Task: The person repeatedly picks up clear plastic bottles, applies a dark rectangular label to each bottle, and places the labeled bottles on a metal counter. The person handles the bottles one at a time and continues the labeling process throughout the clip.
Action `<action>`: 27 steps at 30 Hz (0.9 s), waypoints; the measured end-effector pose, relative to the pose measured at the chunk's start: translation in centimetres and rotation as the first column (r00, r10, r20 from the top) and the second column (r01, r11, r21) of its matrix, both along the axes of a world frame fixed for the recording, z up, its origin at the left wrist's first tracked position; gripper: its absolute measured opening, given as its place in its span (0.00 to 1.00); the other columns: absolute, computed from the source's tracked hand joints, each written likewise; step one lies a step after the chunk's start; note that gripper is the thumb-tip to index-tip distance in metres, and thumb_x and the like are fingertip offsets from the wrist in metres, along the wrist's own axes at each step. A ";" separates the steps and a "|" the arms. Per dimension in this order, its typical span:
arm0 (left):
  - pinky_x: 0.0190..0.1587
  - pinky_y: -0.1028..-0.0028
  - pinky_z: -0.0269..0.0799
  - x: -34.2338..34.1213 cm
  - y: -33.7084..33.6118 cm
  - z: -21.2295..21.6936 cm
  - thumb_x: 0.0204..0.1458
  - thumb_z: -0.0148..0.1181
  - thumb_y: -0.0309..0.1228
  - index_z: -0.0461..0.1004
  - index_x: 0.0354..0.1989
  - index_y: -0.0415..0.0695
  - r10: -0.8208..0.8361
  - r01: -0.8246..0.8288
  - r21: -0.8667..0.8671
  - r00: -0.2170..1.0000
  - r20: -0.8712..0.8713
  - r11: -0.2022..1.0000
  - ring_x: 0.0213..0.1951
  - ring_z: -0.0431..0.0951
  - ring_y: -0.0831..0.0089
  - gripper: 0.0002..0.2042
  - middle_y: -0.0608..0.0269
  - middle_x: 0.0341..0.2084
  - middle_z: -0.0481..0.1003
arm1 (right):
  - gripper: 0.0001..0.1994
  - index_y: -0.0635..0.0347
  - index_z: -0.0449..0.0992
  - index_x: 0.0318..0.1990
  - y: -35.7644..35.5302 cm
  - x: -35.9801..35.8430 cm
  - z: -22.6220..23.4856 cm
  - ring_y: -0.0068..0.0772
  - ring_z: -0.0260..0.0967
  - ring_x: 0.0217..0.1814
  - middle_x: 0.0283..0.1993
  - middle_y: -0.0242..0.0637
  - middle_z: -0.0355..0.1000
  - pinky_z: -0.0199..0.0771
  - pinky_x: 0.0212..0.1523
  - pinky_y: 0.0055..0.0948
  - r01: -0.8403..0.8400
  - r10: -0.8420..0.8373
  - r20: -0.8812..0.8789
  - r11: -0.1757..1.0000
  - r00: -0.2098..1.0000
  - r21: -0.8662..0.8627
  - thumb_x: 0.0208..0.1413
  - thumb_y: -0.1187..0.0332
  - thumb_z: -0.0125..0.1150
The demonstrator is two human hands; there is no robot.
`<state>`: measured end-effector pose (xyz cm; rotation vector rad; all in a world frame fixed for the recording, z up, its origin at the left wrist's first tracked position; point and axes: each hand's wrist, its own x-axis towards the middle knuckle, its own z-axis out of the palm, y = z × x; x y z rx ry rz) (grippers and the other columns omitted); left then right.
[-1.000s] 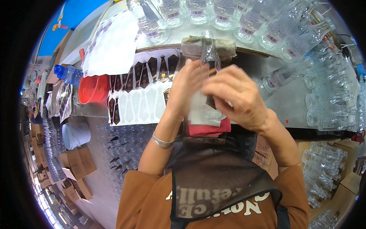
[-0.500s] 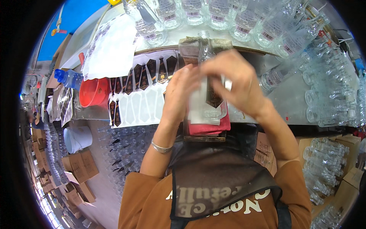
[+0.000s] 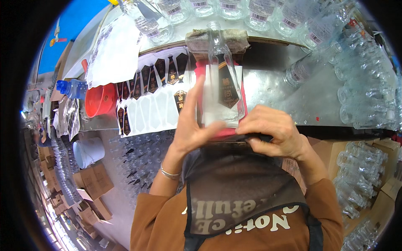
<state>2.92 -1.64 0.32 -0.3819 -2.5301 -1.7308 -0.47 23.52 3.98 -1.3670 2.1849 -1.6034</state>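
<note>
A clear glass bottle (image 3: 238, 90) lies with its neck pointing away from me. A dark tie-shaped label (image 3: 226, 83) is on its upper face. The bottle rests over white paper (image 3: 209, 90) and a red cloth (image 3: 199, 75), its neck over a folded greyish cloth (image 3: 236, 39). My left hand (image 3: 190, 127) is open at the bottle's left, thumb spread and blurred near its base. At the lower right of the base, my right hand (image 3: 272, 129) is curled closed; a dark edge shows under its fingers, but what it is I cannot make out.
Left of the bottle lies a sheet of tie-shaped labels (image 3: 153, 111), partly under a white sheet (image 3: 113, 58). A red tub (image 3: 99, 101) and a blue-capped bottle (image 3: 75, 88) stand farther left. Several clear bottles (image 3: 230, 10) line the back; more (image 3: 356, 100) are stacked at right.
My right hand has come down from over the bottle to its base. The left hand has moved down and opened beside it, uncovering the label. The view has shifted slightly.
</note>
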 end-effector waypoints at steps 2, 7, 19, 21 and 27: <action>0.67 0.58 0.59 1.1 0.8 -0.8 0.40 0.77 0.34 0.49 0.74 0.34 -0.019 -0.011 -0.211 0.990 -0.137 0.977 0.62 0.68 0.50 0.54 0.40 0.65 0.63 | 0.18 0.60 0.81 0.44 -1.0 -1.3 0.6 0.42 0.77 0.41 0.42 0.42 0.79 0.77 0.43 0.35 0.160 -0.171 -0.110 0.982 0.979 -0.100 0.42 0.84 0.65; 0.64 0.58 0.65 1.2 2.4 -2.5 0.41 0.77 0.29 0.50 0.73 0.32 0.122 -0.151 -0.145 0.974 -0.193 0.978 0.62 0.69 0.46 0.51 0.38 0.65 0.64 | 0.15 0.59 0.81 0.41 -4.8 -2.4 0.7 0.42 0.74 0.41 0.40 0.37 0.78 0.77 0.40 0.37 0.265 -0.223 -0.500 0.964 0.837 0.012 0.41 0.79 0.68; 0.65 0.59 0.65 1.2 2.1 -3.4 0.40 0.77 0.29 0.55 0.72 0.33 0.132 -0.151 -0.100 0.976 -0.171 0.983 0.64 0.69 0.47 0.49 0.39 0.64 0.67 | 0.18 0.60 0.80 0.43 -3.0 1.0 0.5 0.43 0.77 0.39 0.36 0.37 0.79 0.77 0.42 0.36 0.104 -0.115 -0.294 0.993 0.949 -0.054 0.40 0.82 0.64; 0.66 0.59 0.64 1.3 2.2 -3.0 0.41 0.76 0.28 0.55 0.72 0.36 0.132 -0.149 -0.103 0.979 -0.152 0.983 0.66 0.67 0.48 0.49 0.40 0.65 0.66 | 0.17 0.61 0.78 0.42 -1.7 -1.8 -0.4 0.41 0.77 0.43 0.42 0.41 0.79 0.77 0.44 0.36 0.266 -0.289 -0.212 0.955 0.933 -0.130 0.41 0.83 0.62; 0.69 0.59 0.61 1.3 1.9 -2.4 0.41 0.74 0.26 0.54 0.73 0.37 0.103 -0.116 -0.152 0.990 -0.093 0.981 0.67 0.65 0.48 0.48 0.40 0.67 0.63 | 0.16 0.60 0.80 0.43 -0.1 1.4 -1.9 0.45 0.76 0.40 0.40 0.41 0.79 0.77 0.44 0.38 0.170 -0.166 0.045 0.978 0.985 -0.122 0.43 0.79 0.63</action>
